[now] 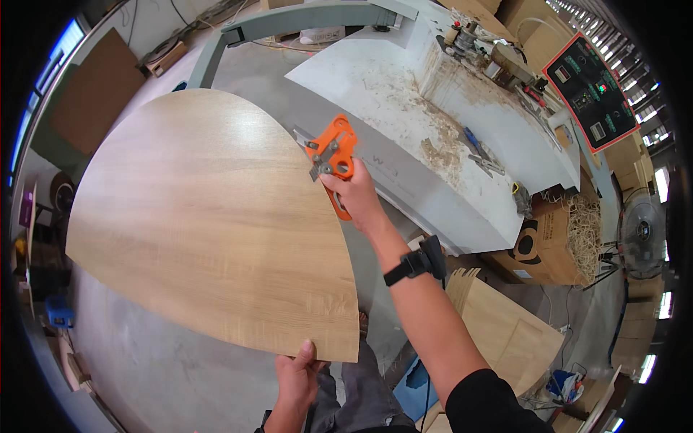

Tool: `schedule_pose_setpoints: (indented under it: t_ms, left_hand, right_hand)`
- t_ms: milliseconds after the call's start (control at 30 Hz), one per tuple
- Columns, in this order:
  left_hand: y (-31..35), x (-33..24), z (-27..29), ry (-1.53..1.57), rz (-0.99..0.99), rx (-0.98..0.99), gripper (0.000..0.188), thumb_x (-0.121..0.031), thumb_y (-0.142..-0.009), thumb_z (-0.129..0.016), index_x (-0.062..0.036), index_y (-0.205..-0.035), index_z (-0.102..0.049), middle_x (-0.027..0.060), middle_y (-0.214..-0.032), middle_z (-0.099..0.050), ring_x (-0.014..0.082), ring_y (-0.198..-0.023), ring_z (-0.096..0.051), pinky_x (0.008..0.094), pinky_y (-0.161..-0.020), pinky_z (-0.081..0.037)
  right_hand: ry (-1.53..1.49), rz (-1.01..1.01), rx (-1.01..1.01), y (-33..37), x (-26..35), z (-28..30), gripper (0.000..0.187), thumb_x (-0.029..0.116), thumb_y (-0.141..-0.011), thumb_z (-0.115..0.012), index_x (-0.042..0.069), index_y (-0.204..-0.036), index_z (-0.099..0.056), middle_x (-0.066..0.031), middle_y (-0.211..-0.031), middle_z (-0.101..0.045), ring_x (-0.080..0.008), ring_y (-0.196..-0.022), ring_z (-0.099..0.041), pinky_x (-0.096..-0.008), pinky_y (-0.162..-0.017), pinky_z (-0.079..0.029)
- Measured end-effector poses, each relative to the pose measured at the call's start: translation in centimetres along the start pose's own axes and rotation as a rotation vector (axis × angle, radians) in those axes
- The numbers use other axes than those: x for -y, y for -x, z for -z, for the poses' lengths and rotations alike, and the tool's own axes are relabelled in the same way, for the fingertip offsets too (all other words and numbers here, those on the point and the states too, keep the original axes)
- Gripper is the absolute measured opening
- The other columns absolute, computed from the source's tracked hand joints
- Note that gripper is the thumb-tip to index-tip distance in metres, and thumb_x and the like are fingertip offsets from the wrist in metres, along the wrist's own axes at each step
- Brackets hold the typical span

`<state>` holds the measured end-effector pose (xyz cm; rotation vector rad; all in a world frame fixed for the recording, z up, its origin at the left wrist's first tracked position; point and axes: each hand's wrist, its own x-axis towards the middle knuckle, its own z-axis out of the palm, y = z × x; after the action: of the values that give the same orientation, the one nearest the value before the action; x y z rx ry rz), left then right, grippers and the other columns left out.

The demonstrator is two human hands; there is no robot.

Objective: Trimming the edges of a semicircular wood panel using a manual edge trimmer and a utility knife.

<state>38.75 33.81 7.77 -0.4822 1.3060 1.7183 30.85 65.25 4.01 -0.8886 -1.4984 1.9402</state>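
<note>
A large wood-grain panel (216,224) fills the left and middle of the head view; fisheye bending makes its outline look curved. My left hand (296,379) grips its near edge, thumb on top and fingers hidden beneath. On the panel's right edge sits an orange hand-held edge trimmer (333,148) with metal fittings. My right hand (354,191) is closed around the trimmer's body, which straddles the edge. A dark strap with a small black box (419,261) is on my right wrist.
Beyond the panel stands a white machine (368,79) strewn with shavings, pliers (487,164) lying on it. A control panel (592,90) is at the upper right. A cardboard box of curled trimmings (545,242), a fan (641,229) and stacked wood panels (502,325) stand on the right.
</note>
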Motion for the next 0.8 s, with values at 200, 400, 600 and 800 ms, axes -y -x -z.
schedule_pose_setpoints:
  t_ms: [200,400,600,800]
  left_hand:
    - [0.1,0.0,0.0,-0.026,0.012,0.005,0.033,-0.011,-0.094,-0.062,0.0036,-0.121,-0.051,0.0087,-0.099,-0.06,0.0215,-0.086,-0.063,0.0409,-0.076,-0.057]
    - [-0.6,-0.3,0.3,-0.058,-0.004,0.035,0.028,-0.01,-0.095,-0.06,0.0043,-0.118,-0.052,0.0069,-0.096,-0.059,0.02,-0.084,-0.063,0.0399,-0.079,-0.057]
    - [-1.0,-0.5,-1.0,-0.03,-0.033,0.066,0.034,-0.014,-0.097,-0.059,0.0048,-0.124,-0.051,0.0126,-0.11,-0.063,0.0225,-0.095,-0.066,0.0385,-0.081,-0.056]
    - [-1.6,-0.1,-1.0,-0.042,-0.044,0.104,0.034,-0.015,-0.097,-0.059,0.0045,-0.125,-0.052,0.013,-0.113,-0.063,0.023,-0.099,-0.066,0.0357,-0.078,-0.055]
  right_hand:
    - [0.012,-0.007,0.058,-1.9,0.3,-0.1,0.041,0.011,-0.083,-0.07,-0.002,-0.117,-0.051,-0.0081,-0.103,-0.063,-0.0165,-0.091,-0.061,-0.0315,-0.083,-0.05]
    - [0.02,0.031,-0.018,5.3,-0.6,1.4,0.029,0.012,-0.089,-0.067,0.006,-0.11,-0.049,0.0022,-0.087,-0.055,-0.0021,-0.056,-0.041,-0.0194,-0.044,-0.031]
    - [-0.015,-0.087,-0.142,14.4,-1.5,2.6,0.041,0.009,-0.09,-0.066,-0.002,-0.123,-0.044,-0.0074,-0.111,-0.059,-0.0126,-0.098,-0.059,-0.0292,-0.087,-0.048]
    - [-0.141,-0.064,-0.175,21.9,-3.3,2.8,0.041,0.005,-0.092,-0.062,-0.002,-0.125,-0.04,-0.0084,-0.114,-0.058,-0.0134,-0.103,-0.058,-0.029,-0.09,-0.048]
